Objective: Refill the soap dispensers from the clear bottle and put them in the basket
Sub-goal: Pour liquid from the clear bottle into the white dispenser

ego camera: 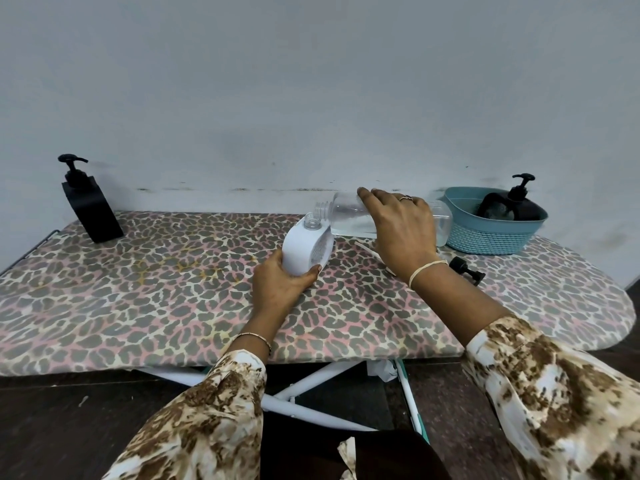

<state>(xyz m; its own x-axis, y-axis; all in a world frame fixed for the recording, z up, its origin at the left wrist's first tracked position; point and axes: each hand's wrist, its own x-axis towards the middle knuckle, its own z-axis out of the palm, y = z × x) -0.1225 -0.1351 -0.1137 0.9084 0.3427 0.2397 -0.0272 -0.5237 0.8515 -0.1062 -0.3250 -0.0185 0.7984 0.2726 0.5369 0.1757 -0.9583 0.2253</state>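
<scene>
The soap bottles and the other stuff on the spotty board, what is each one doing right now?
White dispenser: pump off, neck open, tilted, held by left hand.
Clear bottle: uncapped, tipped sideways toward the dispenser, held by right hand.
Loose pump: lying on the board.
Black dispenser: pump on, standing left.
Round black dispenser: inside basket.

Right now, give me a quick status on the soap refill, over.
Left hand steadying white dispenser, pump off. Right hand tipping clear bottle at its neck. One black dispenser in basket, one waiting far left. Nothing blocking.

Leopard-print ironing board [138, 299] (white legs) against pale wall [277, 81]
</scene>
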